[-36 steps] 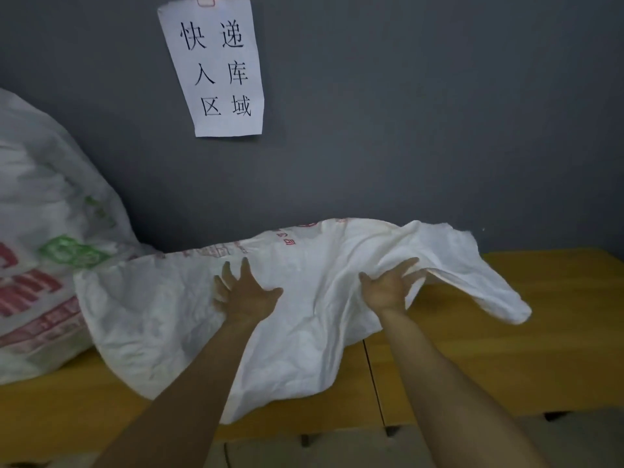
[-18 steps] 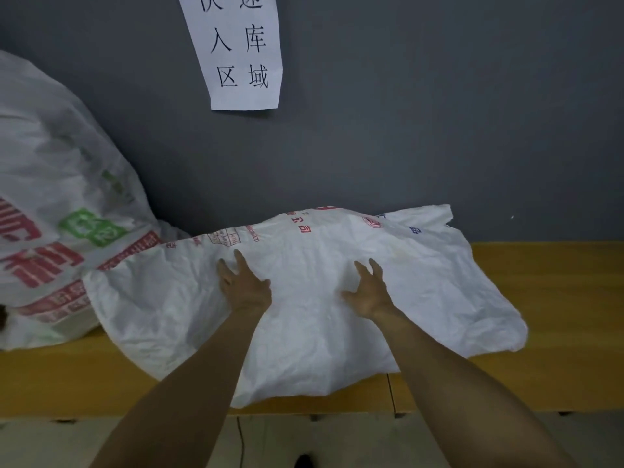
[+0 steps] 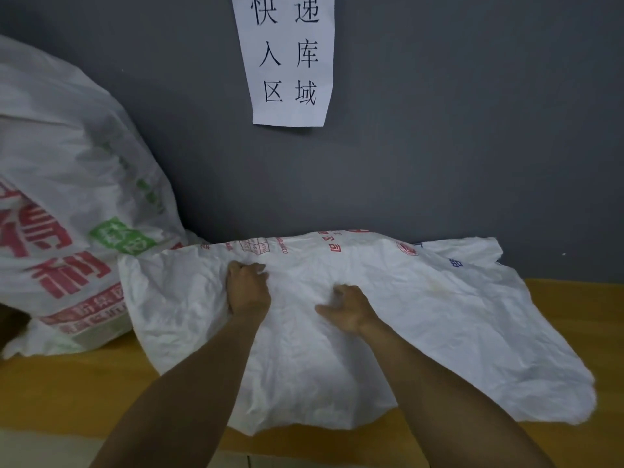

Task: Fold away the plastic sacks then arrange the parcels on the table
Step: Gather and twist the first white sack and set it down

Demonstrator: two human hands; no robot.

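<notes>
As the white sack [image 3: 439, 315] lies spread on the table [image 3: 580, 315], you grip its middle
Your left hand [image 3: 248, 292] and right hand [image 3: 349, 310] each clutch crumpled plastic; bulging printed sack [image 3: 67, 197] at left, contents hidden

We are facing a dark grey wall [image 3: 472, 130] with a white paper notice [image 3: 290, 62] hanging. A yellow wooden table [image 3: 67, 393] is standing against it, under dim light.

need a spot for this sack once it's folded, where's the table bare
Bare wood: the right end of the table, between the flat white sack and the grey wall; also the front-left strip before the bulging printed sack. Centre is crowded: left hand and right hand grip it there.
</notes>
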